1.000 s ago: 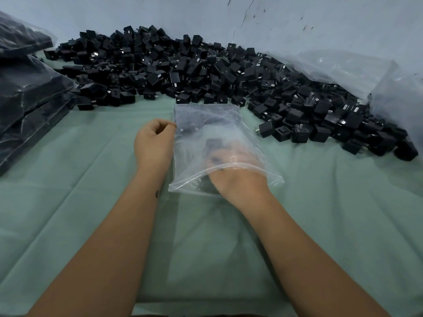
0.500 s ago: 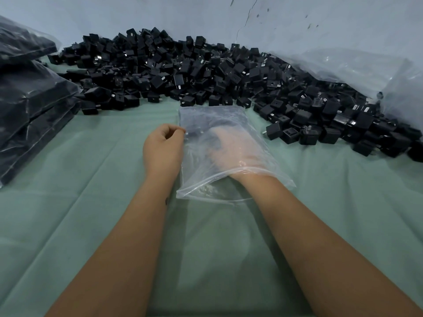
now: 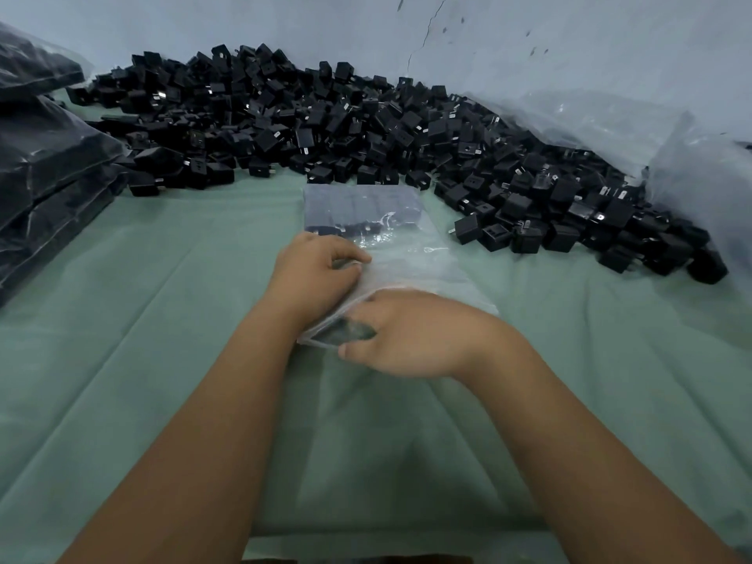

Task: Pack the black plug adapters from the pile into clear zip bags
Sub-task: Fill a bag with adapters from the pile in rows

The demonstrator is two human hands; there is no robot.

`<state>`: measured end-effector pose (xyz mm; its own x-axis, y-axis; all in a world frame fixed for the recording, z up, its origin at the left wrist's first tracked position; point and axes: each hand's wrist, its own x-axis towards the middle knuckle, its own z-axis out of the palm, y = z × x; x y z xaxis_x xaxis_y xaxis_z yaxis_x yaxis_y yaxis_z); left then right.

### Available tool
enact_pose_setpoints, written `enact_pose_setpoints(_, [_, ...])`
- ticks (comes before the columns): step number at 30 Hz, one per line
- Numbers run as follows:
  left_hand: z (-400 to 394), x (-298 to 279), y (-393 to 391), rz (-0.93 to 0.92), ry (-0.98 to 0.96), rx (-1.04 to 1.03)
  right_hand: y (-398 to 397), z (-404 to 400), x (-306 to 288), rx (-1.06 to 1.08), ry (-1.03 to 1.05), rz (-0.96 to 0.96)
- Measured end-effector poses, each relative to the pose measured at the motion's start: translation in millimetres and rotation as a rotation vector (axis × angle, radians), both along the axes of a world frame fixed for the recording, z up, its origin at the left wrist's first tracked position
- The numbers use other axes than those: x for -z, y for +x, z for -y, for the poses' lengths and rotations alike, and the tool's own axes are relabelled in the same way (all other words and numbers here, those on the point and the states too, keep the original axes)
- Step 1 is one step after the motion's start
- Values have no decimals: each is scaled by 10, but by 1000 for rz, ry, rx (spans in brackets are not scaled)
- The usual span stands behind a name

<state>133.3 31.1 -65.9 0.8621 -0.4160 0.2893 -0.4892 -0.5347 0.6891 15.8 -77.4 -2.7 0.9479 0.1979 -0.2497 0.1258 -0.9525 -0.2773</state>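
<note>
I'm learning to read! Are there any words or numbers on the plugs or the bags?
No words or numbers can be read.
Black plugs in the pile: a few bear small pale marks, too small and blurred to read.
Clear bag under both hands: no print shows.
Filled bags on the left: no label shows.

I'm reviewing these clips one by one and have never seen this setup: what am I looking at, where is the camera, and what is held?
There is no machine: a person works with bare hands, filmed by a camera worn on the head, looking forward and down. A green cloth covers the surface. At the back lies a pile of black plug adapters; filled bags are stacked on the left. The left hand and right hand both grip the near, open end of a clear zip bag, which has adapters at its far end.
</note>
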Motion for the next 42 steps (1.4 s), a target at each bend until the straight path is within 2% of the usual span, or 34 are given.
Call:
enact_pose_setpoints(2, [6,-13,-20,76,93,14,-112,41,-241,26,141,-75])
enact_pose_setpoints(3, [6,-18,-22,90,115,19,-132,89,-349,79,238,-29])
enact_pose_setpoints(4, [4,-22,-25,88,118,17,-113,158,-422,144,340,78])
enact_pose_setpoints(7, [7,-16,-22,90,129,-5,102,478,-382,478,561,612])
enact_pose_setpoints(9, [16,-12,-29,110,134,-3,290,730,-176,759,594,783])
enact_pose_setpoints(12, [25,8,-11,130,141,1,415,1042,227,997,427,795])
enact_pose_setpoints(18, [30,-30,-44,124,129,0,466,1354,583,1118,264,570])
enact_pose_setpoints(22, [42,-93,-162,28,-81,44,461,1359,591,1133,377,701])
enact_pose_setpoints(24, [31,-149,-237,-82,-195,165,425,1348,613,1134,475,754])
enact_pose_setpoints(26, [9,-197,-276,-190,-214,282,392,1301,603,1150,562,811])
enact_pose_setpoints(30, [15,-200,-276,-177,47,420,325,1113,450,1043,517,1079])
enact_pose_setpoints(31, [12,-205,-270,-177,82,434,310,1047,381,993,590,1144])
enact_pose_setpoints(34, [-23,-231,-259,-236,91,472,227,724,168,691,1022,1361])
enact_pose_setpoints(35, [-32,-233,-258,-264,68,478,189,598,134,573,1064,1411])
enact_pose_setpoints(37, [-18,-229,-261,-287,6,440,122,372,138,355,1029,1375])
enact_pose_setpoints(39, [12,-256,-280,-241,-69,347,71,220,189,184,949,1213])
enact_pose_setpoints(42, [14,-315,-303,-219,-210,293,52,123,259,64,596,1015])
